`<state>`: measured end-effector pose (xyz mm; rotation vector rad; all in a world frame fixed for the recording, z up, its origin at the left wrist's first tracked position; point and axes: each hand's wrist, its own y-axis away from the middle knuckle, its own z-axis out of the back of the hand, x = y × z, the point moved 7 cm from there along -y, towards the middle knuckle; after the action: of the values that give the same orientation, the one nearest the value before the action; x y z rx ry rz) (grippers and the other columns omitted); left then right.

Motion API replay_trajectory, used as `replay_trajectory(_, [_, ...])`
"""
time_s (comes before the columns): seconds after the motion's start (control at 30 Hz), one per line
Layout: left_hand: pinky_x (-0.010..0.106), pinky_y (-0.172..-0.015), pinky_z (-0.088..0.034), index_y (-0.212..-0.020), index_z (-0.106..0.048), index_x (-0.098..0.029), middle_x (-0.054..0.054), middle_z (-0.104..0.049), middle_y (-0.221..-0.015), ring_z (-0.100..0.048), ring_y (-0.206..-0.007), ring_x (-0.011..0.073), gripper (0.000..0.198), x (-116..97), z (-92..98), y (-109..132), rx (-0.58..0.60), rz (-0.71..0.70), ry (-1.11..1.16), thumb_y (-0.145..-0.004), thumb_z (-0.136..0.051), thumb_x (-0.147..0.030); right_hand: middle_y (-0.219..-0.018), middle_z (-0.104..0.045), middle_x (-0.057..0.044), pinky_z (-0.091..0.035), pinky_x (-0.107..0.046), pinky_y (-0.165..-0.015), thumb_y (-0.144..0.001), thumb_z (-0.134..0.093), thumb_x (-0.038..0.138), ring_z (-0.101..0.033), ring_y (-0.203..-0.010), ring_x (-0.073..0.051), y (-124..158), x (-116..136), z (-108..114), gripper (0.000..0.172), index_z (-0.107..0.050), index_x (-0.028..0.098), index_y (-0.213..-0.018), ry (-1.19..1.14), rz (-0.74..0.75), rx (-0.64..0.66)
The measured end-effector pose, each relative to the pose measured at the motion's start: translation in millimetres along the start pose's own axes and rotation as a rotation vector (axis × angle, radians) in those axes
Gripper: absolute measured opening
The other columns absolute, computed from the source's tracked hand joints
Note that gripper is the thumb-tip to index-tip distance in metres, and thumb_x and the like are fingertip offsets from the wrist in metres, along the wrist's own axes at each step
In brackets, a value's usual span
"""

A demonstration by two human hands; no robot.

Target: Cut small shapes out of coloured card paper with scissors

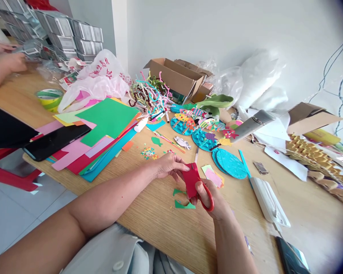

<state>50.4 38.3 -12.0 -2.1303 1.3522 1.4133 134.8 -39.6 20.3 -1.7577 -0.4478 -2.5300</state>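
My left hand (pixel 168 166) pinches the top edge of a small red piece of paper (pixel 190 182) held just above the wooden table (pixel 160 217). My right hand (pixel 210 199) has its fingers through the red handles of a pair of scissors (pixel 207 196), whose blades are against the red paper. Green paper scraps (pixel 183 205) lie on the table right under my hands. A small pile of pink and yellow paper pieces (pixel 213 177) sits just beyond the right hand.
A stack of coloured paper sheets (pixel 103 125) and a black phone (pixel 55 141) lie at left. Blue paper discs with fish cut-outs (pixel 205 137), pipe cleaners (pixel 150 93), cardboard boxes (pixel 174 78), a white stapler-like tool (pixel 268 199). Another person's hands (pixel 5 61) work far left.
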Motion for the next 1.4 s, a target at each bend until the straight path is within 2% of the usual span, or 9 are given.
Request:
replay_trajectory(0.2, [0.019, -0.042, -0.044, -0.073, -0.065, -0.009, 0.006, -0.067, -0.066, -0.063, -0.055, 0.0145, 0.033, -1, -0.4, 0, 0.005, -0.028, -0.017, -0.053, -0.078, -0.032, -0.045, -0.055, -0.003, -0.034, -0.025, -0.042, -0.078, -0.04, 0.072, -0.047, -0.041, -0.012, 0, -1, 0, 0.062, -0.057, 0.016, -0.058, -0.004, 0.036, 0.004])
replay_trajectory(0.43, [0.019, -0.04, -0.042, -0.071, -0.065, -0.008, 0.007, -0.067, -0.063, -0.062, -0.052, 0.0149, 0.033, 0, -0.2, -1, 0.002, -0.015, -0.029, -0.052, -0.078, -0.031, -0.053, -0.058, -0.005, -0.036, -0.026, -0.044, -0.075, -0.042, 0.075, -0.049, -0.045, -0.013, -1, -7, -3, 0.062, -0.058, 0.016, -0.063, -0.063, 0.03, 0.058])
replay_trajectory(0.7, [0.02, -0.04, -0.044, -0.07, -0.065, -0.008, 0.005, -0.067, -0.064, -0.06, -0.048, 0.0128, 0.033, 0, 1.8, -1, -0.033, -0.022, -0.034, -0.051, -0.079, -0.031, -0.047, -0.056, -0.003, -0.035, -0.025, -0.044, -0.078, -0.039, 0.074, -0.048, -0.042, -0.012, 0, -7, -1, 0.065, -0.062, 0.016, -0.061, -0.025, 0.055, 0.043])
replay_trajectory(0.9, [0.022, -0.041, -0.046, -0.071, -0.065, -0.008, 0.005, -0.066, -0.062, -0.062, -0.051, 0.0152, 0.033, 0, -1.1, 0, -0.005, -0.019, -0.041, -0.053, -0.077, -0.033, -0.046, -0.056, -0.004, -0.034, -0.024, -0.042, -0.077, -0.04, 0.074, -0.048, -0.041, -0.011, 0, -7, -1, 0.065, -0.062, 0.015, -0.06, -0.04, 0.033, 0.026])
replay_trajectory(1.4, [0.021, -0.044, -0.045, -0.074, -0.065, -0.009, 0.007, -0.068, -0.066, -0.063, -0.053, 0.0149, 0.035, 3, -0.1, -1, 0.018, -0.006, -0.045, -0.054, -0.078, -0.035, -0.049, -0.055, -0.004, -0.033, -0.024, -0.043, -0.078, -0.042, 0.071, -0.047, -0.041, -0.011, 1, -9, -1, 0.062, -0.057, 0.014, -0.059, -0.104, 0.038, 0.006])
